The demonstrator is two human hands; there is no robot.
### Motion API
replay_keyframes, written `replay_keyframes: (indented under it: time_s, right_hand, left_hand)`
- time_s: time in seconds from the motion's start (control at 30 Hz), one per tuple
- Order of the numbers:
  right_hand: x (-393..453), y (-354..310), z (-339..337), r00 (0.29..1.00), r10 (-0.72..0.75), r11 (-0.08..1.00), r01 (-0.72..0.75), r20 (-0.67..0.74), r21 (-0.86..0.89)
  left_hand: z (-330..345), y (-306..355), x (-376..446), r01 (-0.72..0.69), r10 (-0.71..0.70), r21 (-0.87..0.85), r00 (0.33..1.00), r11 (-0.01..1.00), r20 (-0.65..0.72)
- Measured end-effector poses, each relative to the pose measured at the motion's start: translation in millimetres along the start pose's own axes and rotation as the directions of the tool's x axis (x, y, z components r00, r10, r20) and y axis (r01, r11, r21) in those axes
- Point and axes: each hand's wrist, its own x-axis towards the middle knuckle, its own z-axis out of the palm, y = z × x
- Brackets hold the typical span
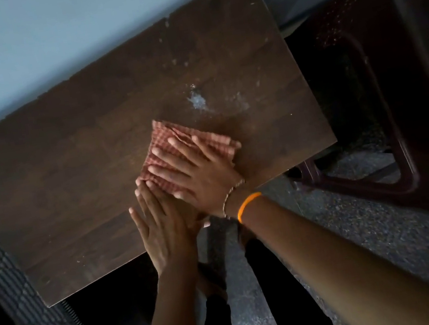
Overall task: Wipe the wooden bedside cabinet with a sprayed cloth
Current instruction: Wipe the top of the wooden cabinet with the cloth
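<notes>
The dark wooden cabinet top (pixel 88 160) fills the middle of the head view, set against a pale wall. A folded red-checked cloth (pixel 172 138) lies on its near right part. My right hand (pixel 198 173), with an orange band and a bracelet at the wrist, presses flat on the cloth, fingers spread. My left hand (pixel 162 228) lies flat beside it on the wood at the front edge, its fingertips touching the cloth's near corner. A whitish wet patch (pixel 197 101) with scattered droplets sits just beyond the cloth.
A dark maroon plastic chair (pixel 396 103) stands right of the cabinet. A checked fabric edge (pixel 14 281) borders the left. Speckled grey floor (pixel 362 237) and my dark-clad legs lie below the front edge.
</notes>
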Motion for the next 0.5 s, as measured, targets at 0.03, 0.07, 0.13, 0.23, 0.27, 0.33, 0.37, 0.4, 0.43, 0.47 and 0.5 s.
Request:
replay_keyframes:
  time_s: [0.03, 0.07, 0.13, 0.23, 0.27, 0.33, 0.37, 0.4, 0.43, 0.47, 0.5]
  right_hand:
    - [8, 16, -3, 0.999, -0.045, 0.999, 0.046, 0.004, -0.016]
    - [13, 32, -5, 0.999, -0.032, 0.999, 0.032, -0.006, -0.019]
    - [16, 64, -10, 0.991, 0.12, 0.993, -0.12, -0.057, 0.013]
    - [0, 111, -17, 0.935, 0.344, 0.939, -0.341, -0.085, 0.048]
    - [-9, 125, -19, 0.912, 0.406, 0.914, -0.404, -0.062, 0.049]
    - [-28, 138, -21, 0.838, 0.545, 0.837, -0.543, -0.022, 0.058]
    - [-36, 134, -20, 0.781, 0.625, 0.779, -0.622, -0.008, 0.077]
    - [-43, 124, -18, 0.712, 0.703, 0.708, -0.699, 0.003, 0.099]
    - [-47, 110, -15, 0.641, 0.767, 0.636, -0.763, 0.012, 0.111]
    - [-49, 93, -13, 0.583, 0.813, 0.578, -0.809, 0.017, 0.11]
    - [-48, 76, -12, 0.556, 0.831, 0.551, -0.828, 0.015, 0.104]
  left_hand:
    - [-2, -1, -1, 0.007, -0.007, 0.015, 0.999, 1.0, 0.034]
    - [-4, -2, -2, -0.009, 0.008, 0.023, 0.999, 1.0, 0.046]
    - [-11, 2, 0, -0.07, 0.069, 0.016, 0.996, 0.997, 0.049]
    - [-19, 16, 10, -0.15, 0.148, 0.037, 0.988, 0.988, 0.05]
    - [-23, 22, 15, -0.147, 0.144, 0.048, 0.988, 0.988, 0.052]
    - [-30, 30, 24, -0.124, 0.12, 0.059, 0.991, 0.991, 0.058]
    - [-33, 34, 27, -0.108, 0.101, 0.065, 0.99, 0.992, 0.098]
    - [-34, 36, 30, -0.097, 0.087, 0.065, 0.986, 0.993, 0.139]
    - [-35, 38, 32, -0.092, 0.078, 0.077, 0.983, 0.993, 0.164]
    - [-35, 39, 33, -0.093, 0.074, 0.097, 0.982, 0.991, 0.176]
    - [-35, 40, 33, -0.095, 0.074, 0.108, 0.981, 0.99, 0.182]
